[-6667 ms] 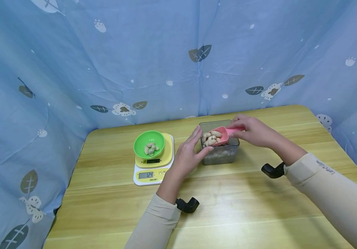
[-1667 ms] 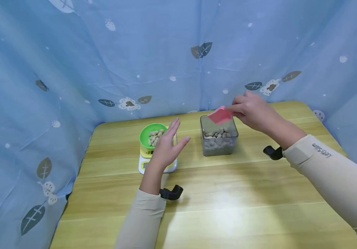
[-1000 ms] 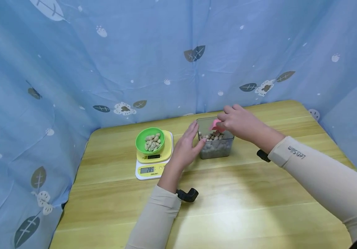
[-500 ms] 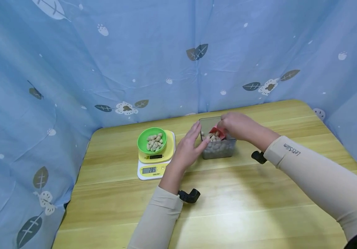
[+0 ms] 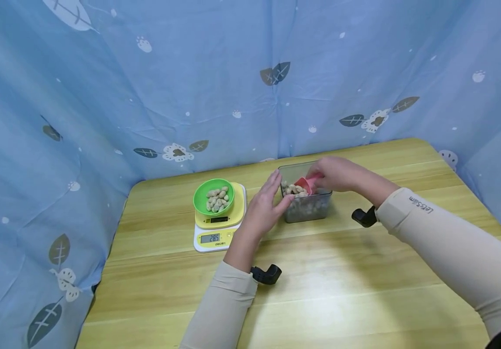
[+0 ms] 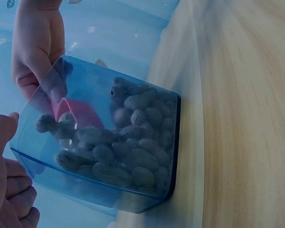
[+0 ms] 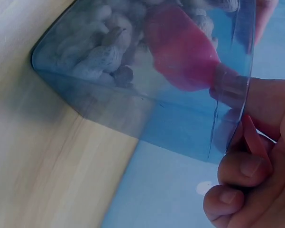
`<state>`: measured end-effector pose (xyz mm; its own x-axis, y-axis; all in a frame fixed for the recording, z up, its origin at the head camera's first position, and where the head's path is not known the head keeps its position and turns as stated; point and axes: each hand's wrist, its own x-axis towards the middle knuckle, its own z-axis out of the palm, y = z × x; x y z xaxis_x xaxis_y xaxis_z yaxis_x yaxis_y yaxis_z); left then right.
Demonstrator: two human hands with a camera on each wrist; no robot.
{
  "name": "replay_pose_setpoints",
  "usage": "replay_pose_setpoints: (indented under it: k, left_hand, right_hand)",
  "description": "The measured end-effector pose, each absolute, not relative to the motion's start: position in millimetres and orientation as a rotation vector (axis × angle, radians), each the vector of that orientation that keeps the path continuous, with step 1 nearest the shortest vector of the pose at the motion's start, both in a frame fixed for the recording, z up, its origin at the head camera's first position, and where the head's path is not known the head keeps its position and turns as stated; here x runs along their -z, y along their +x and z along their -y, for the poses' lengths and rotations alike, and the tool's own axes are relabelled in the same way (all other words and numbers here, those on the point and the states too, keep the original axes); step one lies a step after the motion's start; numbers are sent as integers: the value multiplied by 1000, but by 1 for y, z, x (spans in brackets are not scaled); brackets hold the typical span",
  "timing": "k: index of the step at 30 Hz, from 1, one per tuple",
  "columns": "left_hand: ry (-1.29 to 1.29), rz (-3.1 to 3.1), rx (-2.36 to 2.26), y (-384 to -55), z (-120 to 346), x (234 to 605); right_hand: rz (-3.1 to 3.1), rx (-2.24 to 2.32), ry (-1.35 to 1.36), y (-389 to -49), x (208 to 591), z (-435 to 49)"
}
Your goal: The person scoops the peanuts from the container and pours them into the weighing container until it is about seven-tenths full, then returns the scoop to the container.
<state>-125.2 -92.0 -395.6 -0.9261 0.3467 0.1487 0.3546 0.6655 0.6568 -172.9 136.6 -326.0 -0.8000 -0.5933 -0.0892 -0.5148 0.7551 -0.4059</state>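
My right hand (image 5: 337, 173) reaches into a clear plastic box (image 5: 307, 212) and grips a pink scoop (image 5: 306, 184) by its handle. The scoop's mouth faces left among unshelled peanuts (image 6: 137, 156) that fill the lower part of the box. In the right wrist view the scoop's bowl (image 7: 182, 52) shows through the wall, and fingers curl round the handle (image 7: 256, 140). With fingers extended, my left hand (image 5: 262, 208) lies along the box's left side, thumb at the front rim. A green bowl (image 5: 201, 198) of peanuts (image 5: 217, 199) stands on a yellow and white kitchen scale (image 5: 200, 242) reading 28.5.
The box and scale stand side by side on a wooden table (image 5: 311, 291). A blue patterned curtain (image 5: 233, 72) hangs behind the table and at both sides. Black wrist cameras (image 5: 267, 275) jut from both wrists.
Earlier the scale read 12.4 with fewer peanuts in the bowl. The right hand has since lowered the scoop into the box and tilted it, while the left hand moved from near the bowl to the box.
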Motion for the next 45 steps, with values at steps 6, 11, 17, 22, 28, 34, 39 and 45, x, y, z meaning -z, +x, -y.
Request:
replay_pose_setpoints:
  k: [6, 11, 17, 22, 28, 34, 39, 45]
  left_hand:
    - [-585, 2871, 1152, -124, 91, 395]
    - [-572, 2875, 1166, -123, 92, 394]
    - [-575, 2871, 1175, -123, 92, 395]
    - [-574, 2869, 1185, -123, 92, 395]
    - [-582, 2863, 1175, -123, 92, 394]
    - [-594, 2854, 1164, -123, 92, 394]
    - [-587, 2858, 1177, -123, 91, 393]
    - [-601, 2843, 1150, -123, 91, 393]
  right_hand:
    - [-2727, 655, -818, -169, 324, -146]
    - [-2706, 792, -771, -168, 323, -157]
    - [-2642, 956, -611, -167, 327, -171]
    - [-2589, 1084, -484, -165, 329, -181]
    - [-2541, 1181, -398, -167, 331, -191]
    - [-2504, 1228, -358, -168, 333, -196]
    - [-2495, 1245, -326, -166, 332, -196]
    - [-2505, 1231, -321, -166, 331, -198]
